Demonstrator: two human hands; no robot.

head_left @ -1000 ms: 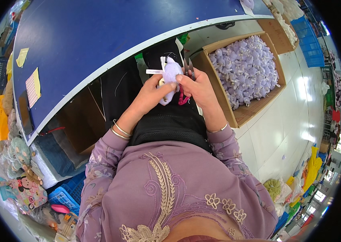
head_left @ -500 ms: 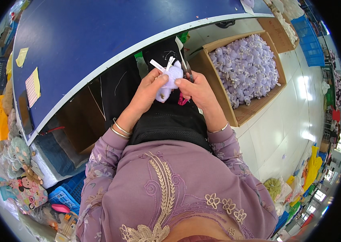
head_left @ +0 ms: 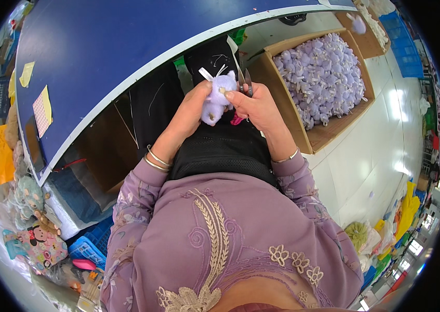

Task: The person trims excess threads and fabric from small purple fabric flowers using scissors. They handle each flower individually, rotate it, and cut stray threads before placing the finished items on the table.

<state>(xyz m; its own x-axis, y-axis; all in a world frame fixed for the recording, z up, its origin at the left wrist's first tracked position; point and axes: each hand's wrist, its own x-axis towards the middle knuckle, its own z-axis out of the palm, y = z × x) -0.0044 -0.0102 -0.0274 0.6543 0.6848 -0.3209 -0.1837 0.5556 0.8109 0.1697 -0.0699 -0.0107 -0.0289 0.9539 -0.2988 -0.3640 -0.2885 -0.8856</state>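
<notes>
In my left hand (head_left: 193, 106) is a small lilac plush toy (head_left: 219, 96), held above my lap between thumb and fingers. A white label and a loose ribbon or thread end stick up from its top. The thumb of my right hand (head_left: 256, 106) presses on the plush from the other side. That same hand also grips a pair of scissors (head_left: 246, 82), blades pointing up and away from me. Something bright pink (head_left: 236, 119) shows below that hand; whether it belongs to the scissors I cannot tell.
To the right, a cardboard box (head_left: 314, 143) on the floor is heaped with lilac plush toys (head_left: 321, 78). A blurred lilac plush toy (head_left: 356, 24) appears beyond it, before another carton (head_left: 368, 44). The blue table (head_left: 142, 41) lies ahead. Blue crates (head_left: 89, 251) and plush toys stand at left.
The plush toy has been turned in my hands, and the scissor blades show more clearly. A blurred lilac plush toy now appears beyond the box. The view has shifted slightly.
</notes>
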